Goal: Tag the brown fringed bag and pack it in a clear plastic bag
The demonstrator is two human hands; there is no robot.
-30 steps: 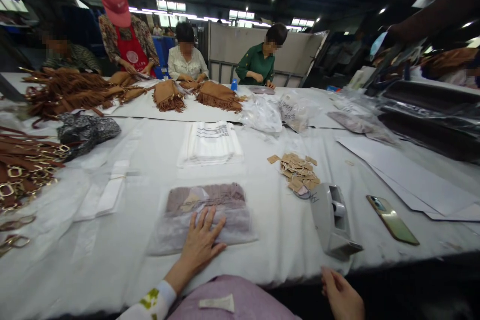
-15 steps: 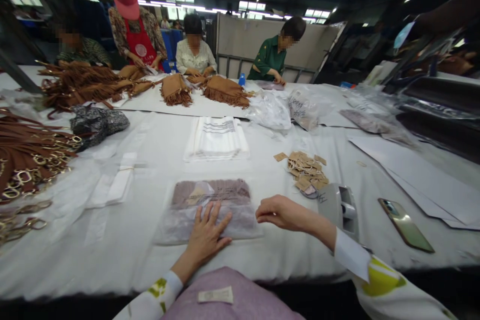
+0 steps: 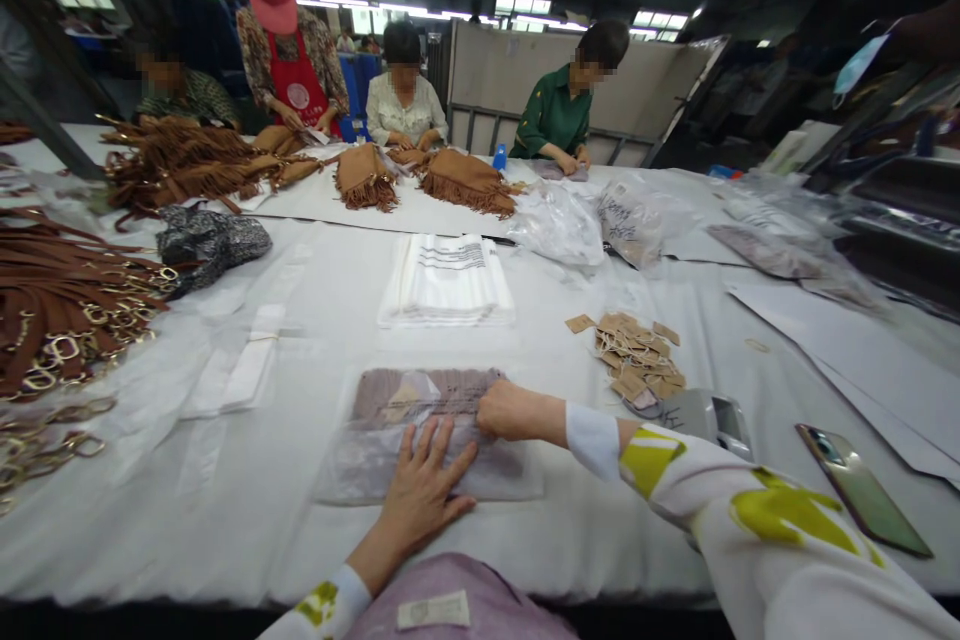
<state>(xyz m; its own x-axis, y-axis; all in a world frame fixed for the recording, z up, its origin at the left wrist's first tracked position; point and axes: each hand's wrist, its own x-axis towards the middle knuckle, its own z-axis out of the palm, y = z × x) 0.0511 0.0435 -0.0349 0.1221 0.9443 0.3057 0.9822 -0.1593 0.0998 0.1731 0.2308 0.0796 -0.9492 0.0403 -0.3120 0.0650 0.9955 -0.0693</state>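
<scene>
A clear plastic bag (image 3: pixel 352 465) with a mauve-brown fringed article (image 3: pixel 375 395) inside lies flat on the white-covered table before me. My left hand (image 3: pixel 431 475) rests flat on its lower middle, fingers spread. My right hand (image 3: pixel 511 412) is closed, its curled knuckles on the upper right of the bag; whatever the fingertips hold, if anything, is hidden beneath them. Behind my right forearm stands a grey tape dispenser (image 3: pixel 712 417), partly covered by the sleeve. Just beyond it is a pile of brown cardboard tags (image 3: pixel 637 355) with white strings.
A stack of printed plastic bags (image 3: pixel 448 285) lies ahead. Brown straps with metal clasps (image 3: pixel 67 320) and white paper strips (image 3: pixel 251 360) are on the left. A phone (image 3: pixel 862 490) and white sheets (image 3: pixel 840 360) lie right. Several co-workers handle brown fringed bags (image 3: pixel 465 182) across the table.
My right hand has moved left from beside the plastic bag onto its upper right part. My left hand stays flat on the bag. The view has shifted slightly.
</scene>
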